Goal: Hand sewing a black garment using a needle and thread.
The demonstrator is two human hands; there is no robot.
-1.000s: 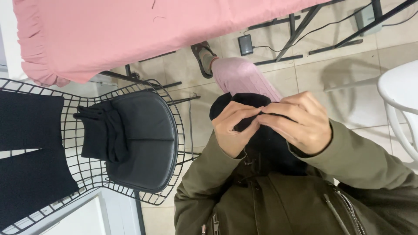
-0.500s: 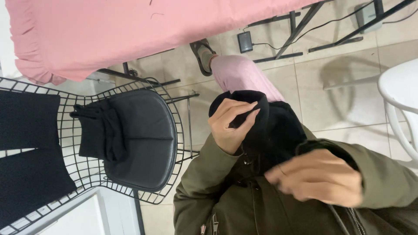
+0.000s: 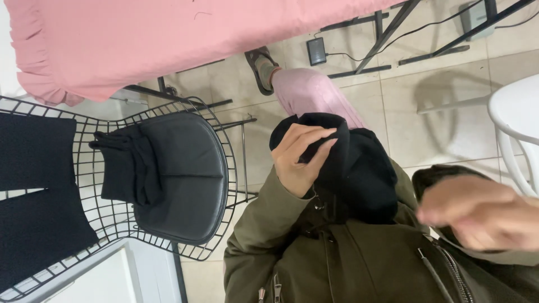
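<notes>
My left hand point(image 3: 300, 160) is raised in front of my chest and pinches the edge of a black garment point(image 3: 365, 174), which bunches against my olive jacket point(image 3: 337, 258). My right hand point(image 3: 483, 219) is blurred at the lower right, apart from the garment, with nothing visible in it and its fingers loosely extended. A dark cuff sits just above that wrist.
To the left stands a black wire chair point(image 3: 224, 185) with a black cushion and a folded black garment point(image 3: 126, 168) on it. Black trousers point(image 3: 33, 196) hang at the far left. A pink cloth point(image 3: 168, 39) covers a table above. A white table edge point(image 3: 514, 118) is at the right. A pink trouser leg point(image 3: 314, 92) and a sandalled foot rest on the tiled floor.
My right hand has let go of the black garment and swung down and to the right. My left hand keeps its hold on the garment's edge.
</notes>
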